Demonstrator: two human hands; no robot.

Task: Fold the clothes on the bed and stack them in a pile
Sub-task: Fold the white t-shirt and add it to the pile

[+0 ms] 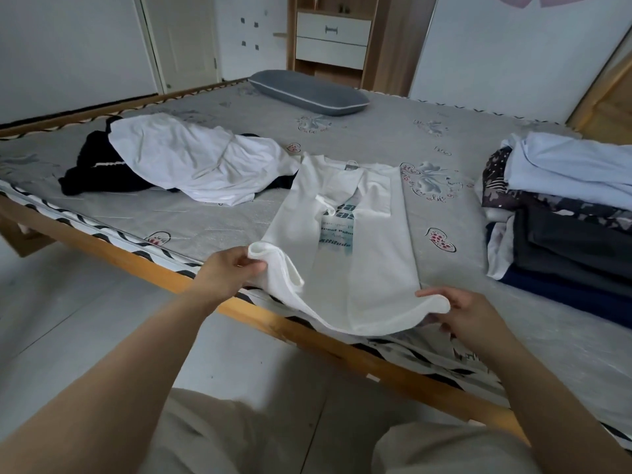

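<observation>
Head view: left hand (227, 271) and right hand (468, 311) each pinch the white T-shirt (345, 234) hem; lift both corners evenly, fold toward the collar.

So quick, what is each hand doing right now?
Left hand: pinching the near left corner of the white T-shirt.
Right hand: pinching the shirt's near right corner.

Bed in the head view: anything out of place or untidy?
Nothing damaged. The folded pile sits unevenly, with white cloth poking out its near side. A white garment and a dark one lie crumpled, unfolded.
</observation>
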